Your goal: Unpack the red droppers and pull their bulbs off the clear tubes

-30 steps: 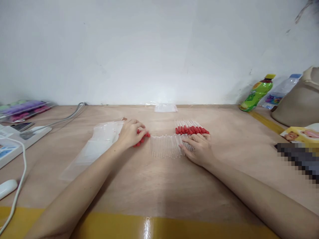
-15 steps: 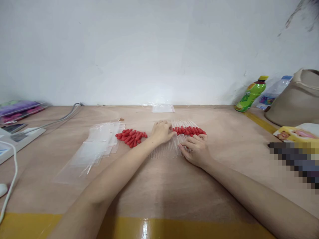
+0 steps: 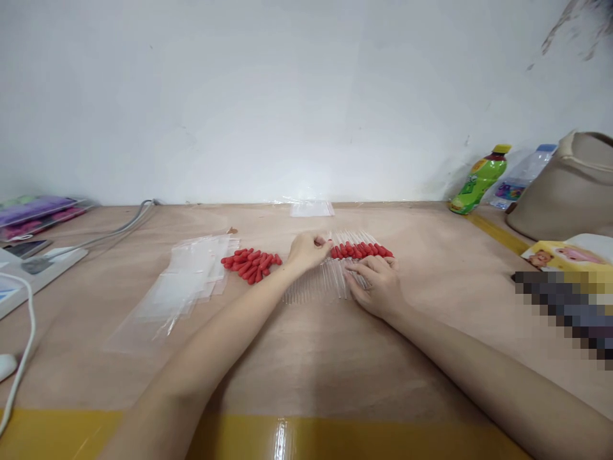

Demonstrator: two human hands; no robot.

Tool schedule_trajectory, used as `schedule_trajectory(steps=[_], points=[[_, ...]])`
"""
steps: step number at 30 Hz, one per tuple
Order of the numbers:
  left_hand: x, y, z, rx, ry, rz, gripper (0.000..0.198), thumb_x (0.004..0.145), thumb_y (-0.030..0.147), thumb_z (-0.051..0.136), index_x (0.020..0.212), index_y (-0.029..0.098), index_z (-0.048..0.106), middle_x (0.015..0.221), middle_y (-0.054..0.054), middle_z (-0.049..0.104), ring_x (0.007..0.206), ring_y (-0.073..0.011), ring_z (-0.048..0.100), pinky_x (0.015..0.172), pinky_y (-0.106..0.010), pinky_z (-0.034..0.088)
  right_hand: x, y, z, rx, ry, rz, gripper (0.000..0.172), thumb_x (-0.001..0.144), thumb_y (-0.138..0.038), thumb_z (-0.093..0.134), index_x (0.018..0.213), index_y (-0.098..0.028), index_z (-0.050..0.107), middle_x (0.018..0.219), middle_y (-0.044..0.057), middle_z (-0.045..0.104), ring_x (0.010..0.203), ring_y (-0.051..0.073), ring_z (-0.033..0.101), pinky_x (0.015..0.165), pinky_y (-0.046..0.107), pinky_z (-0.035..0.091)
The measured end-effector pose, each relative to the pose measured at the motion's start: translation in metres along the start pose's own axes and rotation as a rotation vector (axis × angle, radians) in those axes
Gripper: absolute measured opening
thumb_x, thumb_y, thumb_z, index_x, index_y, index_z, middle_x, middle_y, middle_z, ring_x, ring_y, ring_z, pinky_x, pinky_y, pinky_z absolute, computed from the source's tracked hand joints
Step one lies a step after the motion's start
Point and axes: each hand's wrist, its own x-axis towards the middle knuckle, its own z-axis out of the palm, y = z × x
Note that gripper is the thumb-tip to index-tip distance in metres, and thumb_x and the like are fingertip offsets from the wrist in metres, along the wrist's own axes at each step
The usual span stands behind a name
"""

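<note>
A row of red capsule-shaped pieces (image 3: 361,250) lies across many thin clear sticks (image 3: 313,284), whose ends stick out on both sides. At the row's left end, my left hand (image 3: 309,249) is closed in a pinch. A spot of red shows at its fingertips, but I cannot tell what they grip. My right hand (image 3: 378,284) rests at the near edge of the row, its fingers loosely bent and the thumb a little apart, touching the clear sticks. A loose heap of red pieces (image 3: 251,263) lies left of my left wrist.
Clear plastic bags (image 3: 191,271) overlap left of the heap; another bag (image 3: 312,209) lies by the wall. A power strip (image 3: 52,265) with cables is at far left. At right stand a green bottle (image 3: 480,182), a clear bottle (image 3: 524,179) and a beige bag (image 3: 558,191).
My left hand's fingers have curled from lying over the row's left end into a pinch there. My right hand has stayed almost in place.
</note>
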Motion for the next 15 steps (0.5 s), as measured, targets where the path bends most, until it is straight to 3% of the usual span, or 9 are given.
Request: schedule_trajectory(steps=[3, 8, 11, 15], points=[[-0.029, -0.015, -0.018, 0.020, 0.143, 0.137, 0.019, 0.076, 0.034, 0.056, 0.076, 0.016, 0.062, 0.083, -0.006, 0.062, 0.084, -0.0186, 0.056, 0.075, -0.031, 0.043, 0.000, 0.002, 0.001, 0.042, 0.019, 0.006, 0.025, 0.078, -0.026, 0.055, 0.100, -0.018, 0.061, 0.090, 0.007, 0.061, 0.086, 0.019, 0.056, 0.079, 0.035, 0.035], [-0.084, -0.051, -0.043, 0.196, 0.254, 0.515, 0.012, 0.079, 0.026, 0.054, 0.082, 0.017, 0.060, 0.080, -0.004, 0.059, 0.079, -0.0179, 0.052, 0.073, -0.033, 0.040, 0.002, -0.002, 0.000, 0.056, -0.041, -0.151, 0.051, 0.080, -0.035, 0.053, 0.126, -0.017, 0.043, 0.123, 0.012, 0.051, 0.113, 0.025, 0.047, 0.092, 0.040, 0.036], [-0.104, -0.059, -0.049, 0.290, 0.281, 0.675, 0.006, 0.078, 0.021, 0.056, 0.081, 0.017, 0.059, 0.082, -0.004, 0.060, 0.078, -0.0170, 0.051, 0.070, -0.032, 0.039, 0.003, -0.008, 0.000, 0.061, -0.143, -0.301, 0.051, 0.082, -0.036, 0.051, 0.128, -0.017, 0.041, 0.126, 0.011, 0.050, 0.119, 0.024, 0.043, 0.100, 0.044, 0.029], [-0.110, -0.057, -0.046, 0.350, 0.352, 0.767, 0.004, 0.077, 0.018, 0.058, 0.080, 0.017, 0.058, 0.079, -0.003, 0.061, 0.074, -0.0164, 0.051, 0.068, -0.032, 0.038, 0.002, -0.014, 0.001, 0.075, -0.238, -0.399, 0.038, 0.083, -0.036, 0.050, 0.117, -0.019, 0.052, 0.120, 0.008, 0.056, 0.118, 0.023, 0.044, 0.103, 0.048, 0.024]])
